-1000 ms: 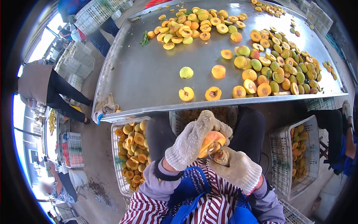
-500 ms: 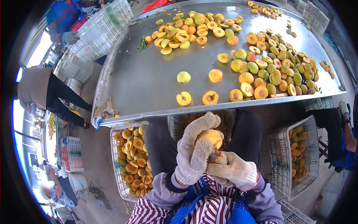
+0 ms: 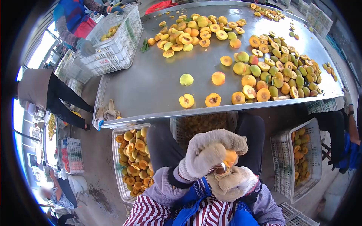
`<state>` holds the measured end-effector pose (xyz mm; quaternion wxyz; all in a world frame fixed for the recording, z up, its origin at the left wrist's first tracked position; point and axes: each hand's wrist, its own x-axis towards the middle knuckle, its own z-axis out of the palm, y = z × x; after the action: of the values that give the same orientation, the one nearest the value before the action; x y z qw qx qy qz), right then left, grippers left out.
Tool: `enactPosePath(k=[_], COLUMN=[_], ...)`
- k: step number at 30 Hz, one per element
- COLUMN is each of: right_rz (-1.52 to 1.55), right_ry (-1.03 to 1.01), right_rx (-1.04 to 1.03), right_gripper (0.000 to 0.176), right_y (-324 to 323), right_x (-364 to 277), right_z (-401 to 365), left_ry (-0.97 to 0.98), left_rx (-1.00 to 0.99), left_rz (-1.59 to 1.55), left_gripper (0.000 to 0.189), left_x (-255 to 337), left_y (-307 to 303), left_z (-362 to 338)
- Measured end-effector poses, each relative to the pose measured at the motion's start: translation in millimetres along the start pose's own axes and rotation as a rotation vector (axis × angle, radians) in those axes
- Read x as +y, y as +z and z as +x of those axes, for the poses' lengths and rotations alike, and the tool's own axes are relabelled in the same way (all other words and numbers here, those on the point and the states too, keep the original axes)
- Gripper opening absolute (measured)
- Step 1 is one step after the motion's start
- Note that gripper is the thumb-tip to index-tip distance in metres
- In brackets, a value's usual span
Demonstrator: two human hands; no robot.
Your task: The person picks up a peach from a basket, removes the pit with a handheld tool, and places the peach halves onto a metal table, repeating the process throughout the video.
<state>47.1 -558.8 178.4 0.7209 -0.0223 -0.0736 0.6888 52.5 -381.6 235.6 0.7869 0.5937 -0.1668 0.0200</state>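
Orange-fleshed fruit (image 3: 230,157): located between the two gloved hands, on the near side of the steel table (image 3: 151,86). Only a small part shows; half or whole, cannot tell.

Left hand (image 3: 209,152): fingers bent over the far and right sides of the fruit, grasping it, thumb to its left. Right hand (image 3: 232,184): fingers curled tight just below, apparently around a metal tool (image 3: 220,168); bright end visible at the near left of the fruit, grip hidden from view. Whether metal touches flesh: not clear.

Handling (judged): light, one hand should carry it easily. Flesh likely firm but yielding, so apt to bruise or tear under a hard pinch. Any cut face probably wet and slippery; the knit fabric over the palms should add friction. Best hold: cupped palm, fingers spread over the rounded skin side, cut face free, fingertips clear of the metal.

Surroundings: on the table, a cut half (image 3: 186,100) by the near edge, a large pile (image 3: 279,71) to the right, a second pile (image 3: 196,32) on the far side. Near left, a white crate (image 3: 117,165) with hollowed halves (image 3: 140,145), beside the left knee (image 3: 162,139). Near right, another crate (image 3: 281,162). Far left, a co-worker's gloved hand (image 3: 86,47) at a loaded basket (image 3: 117,49) by the table corner
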Motion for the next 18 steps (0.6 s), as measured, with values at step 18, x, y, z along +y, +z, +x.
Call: enactPosePath(k=[18], right_rz=[-0.797], right_ry=[0.286], right_rx=[0.736], right_gripper=[0.021], right_y=[30.5], right_x=[-31.5], right_z=[43.2], left_ry=[-0.206], left_rx=[0.502], left_rz=[1.368], left_gripper=[0.038], left_x=[-15.6], left_y=[-166.1], left_z=[-37.5])
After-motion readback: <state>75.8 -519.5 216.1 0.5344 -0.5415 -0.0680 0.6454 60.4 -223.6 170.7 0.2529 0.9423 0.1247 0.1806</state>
